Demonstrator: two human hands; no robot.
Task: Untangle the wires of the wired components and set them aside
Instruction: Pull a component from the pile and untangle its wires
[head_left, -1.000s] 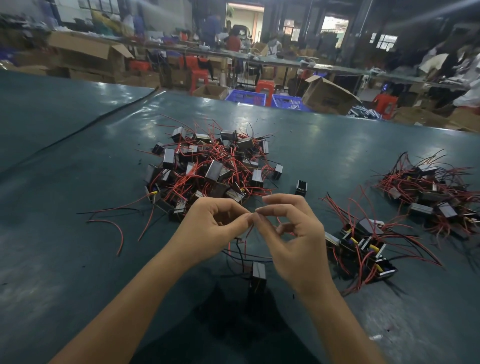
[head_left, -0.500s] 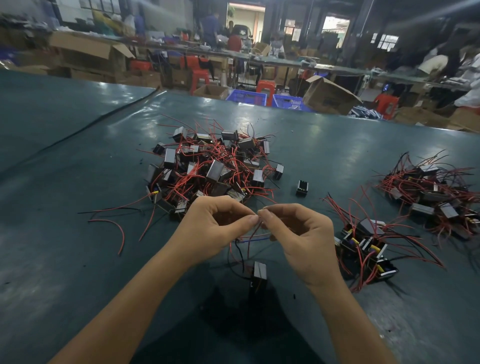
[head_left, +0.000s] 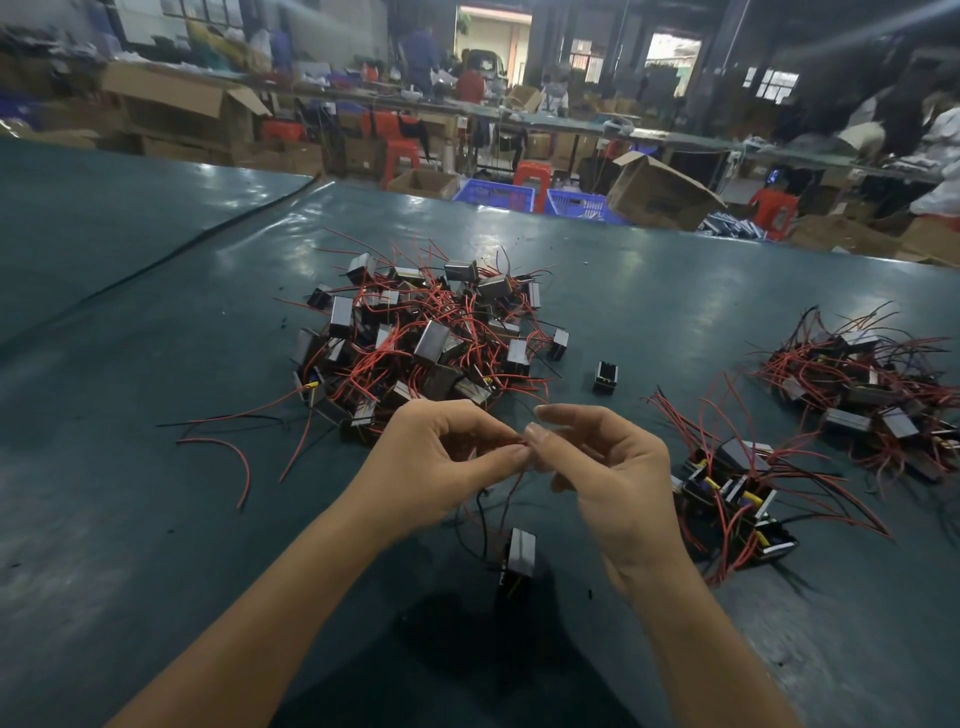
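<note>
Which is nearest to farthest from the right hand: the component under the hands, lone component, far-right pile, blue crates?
1. Component under the hands, below-left of right hand.
2. Lone component, ahead.
3. Far-right pile, right.
4. Blue crates, beyond the table.

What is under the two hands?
One black rectangular component with grey face, its red and black wires rising to the left hand and right hand. The pinched part is covered.

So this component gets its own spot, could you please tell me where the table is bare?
Bare table lies left of your left hand, below the loose wires, and beyond the tangled pile. Right of your right hand, sorted piles crowd it.
</note>
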